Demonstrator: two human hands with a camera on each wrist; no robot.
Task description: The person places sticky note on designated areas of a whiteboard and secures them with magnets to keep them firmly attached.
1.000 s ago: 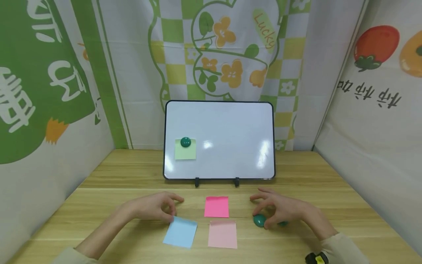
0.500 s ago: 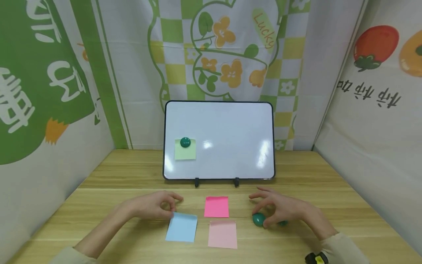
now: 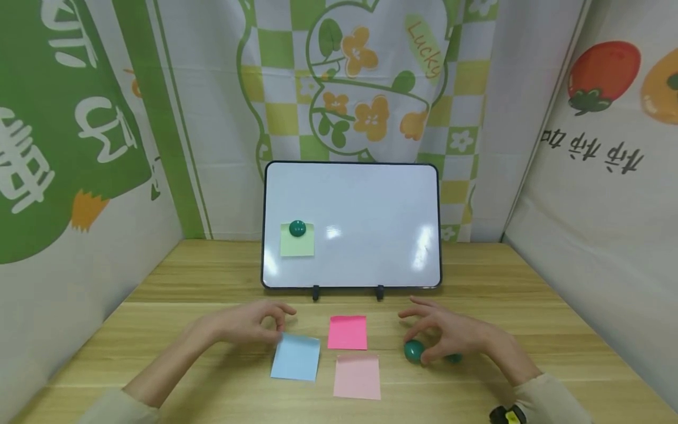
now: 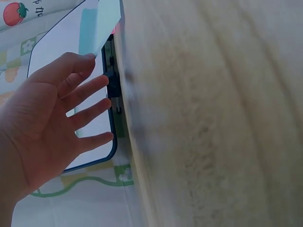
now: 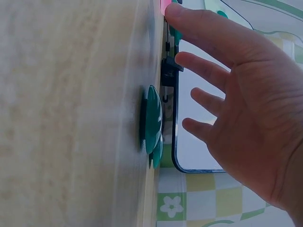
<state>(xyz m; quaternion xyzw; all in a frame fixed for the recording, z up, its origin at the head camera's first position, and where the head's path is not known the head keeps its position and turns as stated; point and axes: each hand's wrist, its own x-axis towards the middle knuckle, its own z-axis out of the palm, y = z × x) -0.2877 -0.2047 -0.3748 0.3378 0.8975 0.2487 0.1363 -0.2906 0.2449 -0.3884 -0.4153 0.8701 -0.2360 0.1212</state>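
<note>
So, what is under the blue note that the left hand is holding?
In the head view, the wooden table shows around the blue note; whatever lies directly beneath is covered. The left wrist view cuts off the note.

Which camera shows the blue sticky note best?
The head view: the blue sticky note shows nearly whole there, pinched at its top-left corner by the left hand. The left wrist view shows only part, cut off by the picture's top edge; the right wrist view shows none I can make out.
</note>
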